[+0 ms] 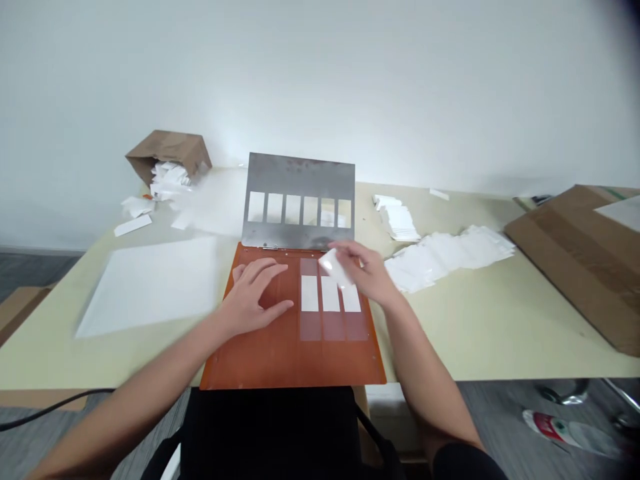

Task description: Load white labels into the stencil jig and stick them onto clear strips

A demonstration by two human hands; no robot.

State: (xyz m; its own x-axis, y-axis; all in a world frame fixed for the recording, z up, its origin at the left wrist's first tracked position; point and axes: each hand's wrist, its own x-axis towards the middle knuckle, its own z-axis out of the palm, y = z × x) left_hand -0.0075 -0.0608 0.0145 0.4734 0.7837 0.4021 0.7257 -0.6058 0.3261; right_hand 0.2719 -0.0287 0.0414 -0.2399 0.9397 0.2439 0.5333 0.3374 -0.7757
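Observation:
An orange-brown board [280, 353] lies at the table's near edge, with a grey metal stencil plate [299, 172] hinged upright at its far side, pierced by a row of rectangular windows. Three white rectangular cards [330, 293] sit side by side in the board's recesses. My left hand [255, 293] rests flat on the board, fingers spread, left of the cards. My right hand [367, 270] hovers over the cards' right end and pinches a small white card [336, 267], slightly blurred.
A spread pile of white cards [450, 257] and a smaller stack [400, 220] lie right of the board. A large white sheet [150, 283] lies left. A tipped cardboard box [170, 153] spills white cards at back left. A flat cardboard box [580, 253] sits right.

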